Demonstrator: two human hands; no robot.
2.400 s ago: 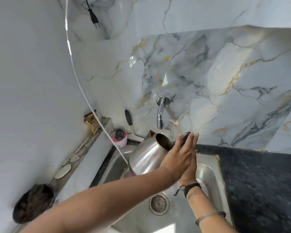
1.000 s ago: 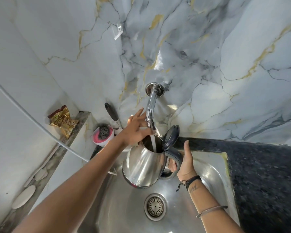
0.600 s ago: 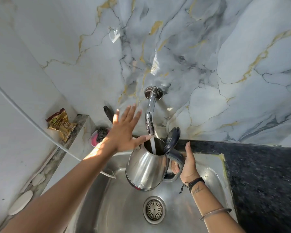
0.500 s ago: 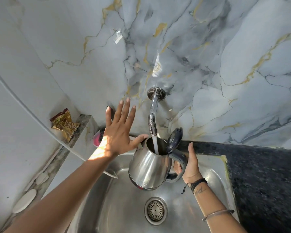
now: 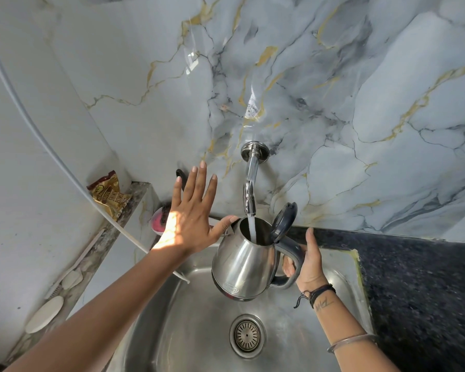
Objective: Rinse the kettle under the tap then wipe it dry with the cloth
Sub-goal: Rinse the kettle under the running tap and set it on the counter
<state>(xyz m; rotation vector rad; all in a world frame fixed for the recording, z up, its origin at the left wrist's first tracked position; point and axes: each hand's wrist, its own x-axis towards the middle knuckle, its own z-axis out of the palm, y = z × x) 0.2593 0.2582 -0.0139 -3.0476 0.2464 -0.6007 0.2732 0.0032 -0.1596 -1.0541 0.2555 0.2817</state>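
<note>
Both hands busy | left hand (image 5: 191,221) off tap (image 5: 249,189), fingers spread | right hand (image 5: 308,261) clamps kettle (image 5: 243,267) handle | water now filling; rinse underway

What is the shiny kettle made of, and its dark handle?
The rounded silver kettle looks like polished steel: its body mirrors the light. Its dark grey curved handle, held by the right hand, looks like matte plastic, though that is less certain.
</note>
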